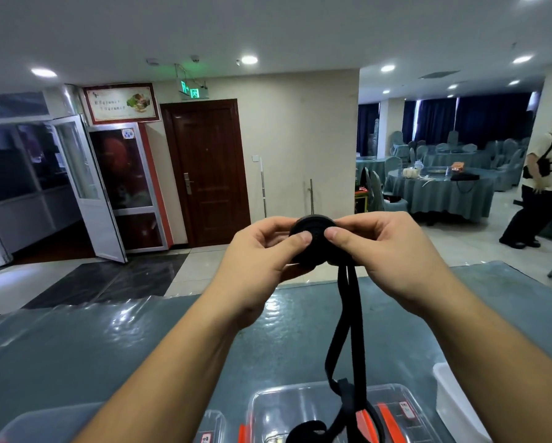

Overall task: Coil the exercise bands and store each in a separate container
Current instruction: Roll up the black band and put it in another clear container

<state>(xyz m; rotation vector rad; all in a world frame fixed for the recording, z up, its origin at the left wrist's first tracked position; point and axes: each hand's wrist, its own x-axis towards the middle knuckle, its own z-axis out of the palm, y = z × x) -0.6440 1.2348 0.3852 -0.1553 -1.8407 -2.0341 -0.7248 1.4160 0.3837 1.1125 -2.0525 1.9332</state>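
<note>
A black exercise band [345,330] is partly rolled into a tight coil [313,241] held up at chest height above the table. My left hand [262,263] grips the coil from the left, thumb on its face. My right hand [386,257] pinches it from the right, thumb pressed on the front. The band's loose doubled tail hangs straight down and its end lies over a clear lidded container [300,407] with orange clips at the table's near edge.
The table [108,346] has a shiny teal cover. Another clear container [214,426] sits to the left, a white tub [450,398] at the right edge. A person [540,180] stands far right beside round dining tables.
</note>
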